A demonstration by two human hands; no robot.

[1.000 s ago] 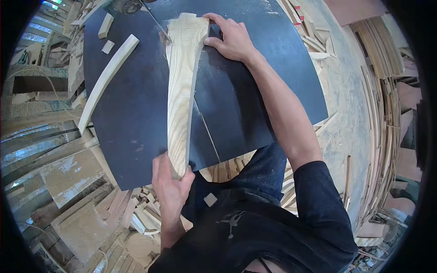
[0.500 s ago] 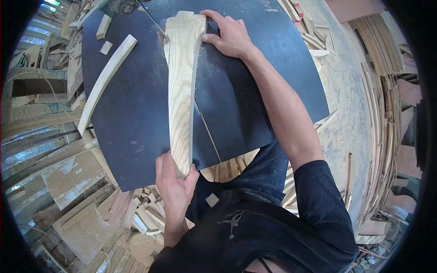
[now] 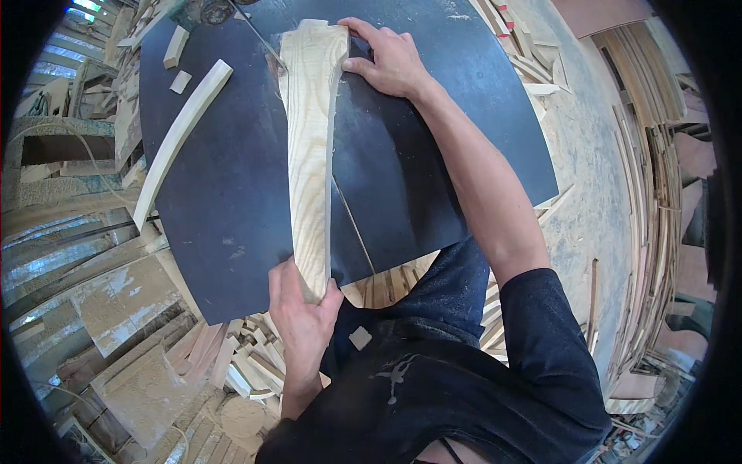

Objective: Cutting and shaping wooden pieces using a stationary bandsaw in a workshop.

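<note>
A long, pale piece of wood (image 3: 311, 155), broad at its far end and narrower toward me, lies flat on a dark table (image 3: 224, 209). My left hand (image 3: 303, 317) is closed around its near end, thumb on the right side and fingers on the left. At the far right corner, my right hand (image 3: 393, 60) grips the wood's edge between thumb and fingers. A thin saw blade (image 3: 263, 39) comes down from the top and meets the left edge of the wood near its broad end. Where the blade passes into the table is hard to make out.
A curved wooden strip (image 3: 182, 139) rests at the table's left, near a small block (image 3: 180, 82) and a short offcut (image 3: 176, 46). A narrow slot (image 3: 355, 228) runs to the near edge. Offcuts (image 3: 251, 359) are heaped below, and stacked boards (image 3: 641, 155) stand far right.
The near end of the wood has swung slightly to the right, together with my left hand. My right hand and the far end have barely moved.
</note>
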